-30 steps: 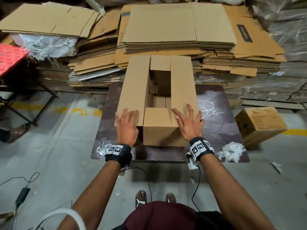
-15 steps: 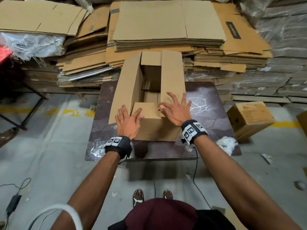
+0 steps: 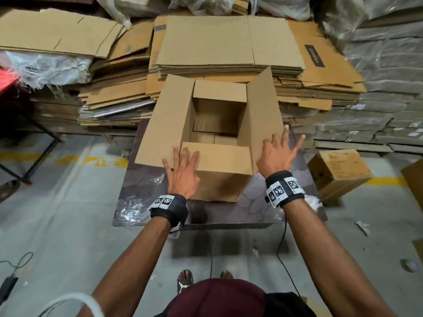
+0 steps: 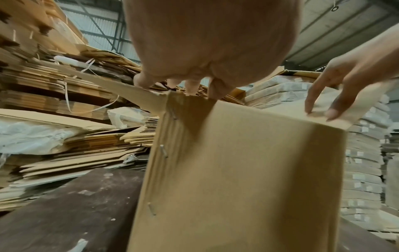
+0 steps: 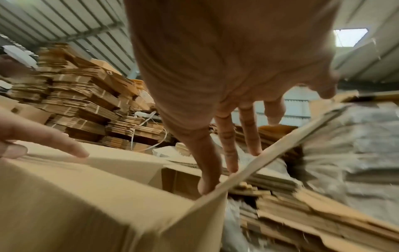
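Observation:
An open cardboard box (image 3: 219, 177) stands on a dark table (image 3: 231, 216). Its near flap (image 3: 217, 154) is folded inward, its left flap (image 3: 164, 124) splays outward, and its right flap (image 3: 263, 110) stands up, leaning outward. My left hand (image 3: 182, 172) rests with straight fingers on the box's near left corner; in the left wrist view its fingertips (image 4: 190, 87) touch the top edge of the box (image 4: 237, 170). My right hand (image 3: 278, 154) has its fingers spread against the right flap. In the right wrist view its fingertips (image 5: 207, 185) lie on that flap's edge (image 5: 270, 153).
Tall stacks of flattened cardboard (image 3: 229, 42) fill the space behind the table. Plastic-wrapped bundles (image 3: 389, 99) stand at the right. A closed small carton (image 3: 338, 172) sits on the floor right of the table. Crumpled plastic (image 3: 135, 209) lies on the table's near left corner. A black-legged stand (image 3: 34, 143) is on the left.
The side flaps have swung up and outward, opening the box. My right hand moved from the near flap to the right flap. My left hand stays at the near left corner.

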`<state>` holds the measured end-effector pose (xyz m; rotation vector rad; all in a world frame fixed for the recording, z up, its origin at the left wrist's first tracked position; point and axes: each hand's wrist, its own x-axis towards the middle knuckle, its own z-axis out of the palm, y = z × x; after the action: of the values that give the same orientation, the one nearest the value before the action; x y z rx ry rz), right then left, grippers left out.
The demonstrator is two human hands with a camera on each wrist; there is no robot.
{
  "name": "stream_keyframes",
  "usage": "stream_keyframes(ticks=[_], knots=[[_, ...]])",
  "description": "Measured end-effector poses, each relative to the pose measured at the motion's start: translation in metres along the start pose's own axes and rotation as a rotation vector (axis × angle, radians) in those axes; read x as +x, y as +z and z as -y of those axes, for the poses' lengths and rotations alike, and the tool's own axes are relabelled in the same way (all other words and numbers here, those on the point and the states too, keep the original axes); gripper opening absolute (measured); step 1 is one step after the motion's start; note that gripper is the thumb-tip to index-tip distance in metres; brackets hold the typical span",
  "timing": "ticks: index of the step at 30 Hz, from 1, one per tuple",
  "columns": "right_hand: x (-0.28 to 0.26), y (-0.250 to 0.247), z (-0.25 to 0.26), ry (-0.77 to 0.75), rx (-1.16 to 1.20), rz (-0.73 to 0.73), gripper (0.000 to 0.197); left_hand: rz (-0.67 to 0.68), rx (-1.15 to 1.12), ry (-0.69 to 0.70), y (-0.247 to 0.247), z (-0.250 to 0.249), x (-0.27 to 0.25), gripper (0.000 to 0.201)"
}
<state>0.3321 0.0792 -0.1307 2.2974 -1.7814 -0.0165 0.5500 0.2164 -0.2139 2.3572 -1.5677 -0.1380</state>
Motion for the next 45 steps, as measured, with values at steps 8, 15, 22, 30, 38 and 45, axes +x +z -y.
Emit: stream_keyframes(ticks=[8, 15, 22, 30, 38, 45], knots=[[-0.011, 0.044, 0.005, -0.057, 0.470, 0.213, 0.061, 0.026, -0.096, 0.065, 0.017, -0.019, 0.005, 0.056], [-0.019, 0.060, 0.002, -0.121, 0.665, 0.261, 0.067, 0.056, 0.022, 0.147, 0.022, -0.012, 0.007, 0.065], [-0.038, 0.067, -0.011, -0.299, 0.565, 0.219, 0.060, 0.047, -0.015, 0.294, 0.010, 0.033, 0.015, 0.056], [-0.023, 0.062, 0.006, -0.416, 0.375, 0.209, 0.074, -0.184, -0.246, -0.026, -0.003, 0.036, 0.015, 0.087], [-0.013, 0.066, 0.042, -0.486, 0.364, 0.163, 0.075, -0.180, -0.764, -0.470, -0.007, 0.023, -0.014, 0.098], [-0.012, 0.055, 0.086, -0.417, 0.310, 0.106, 0.097, 0.011, -0.778, -0.349, -0.011, 0.048, 0.003, 0.084]])
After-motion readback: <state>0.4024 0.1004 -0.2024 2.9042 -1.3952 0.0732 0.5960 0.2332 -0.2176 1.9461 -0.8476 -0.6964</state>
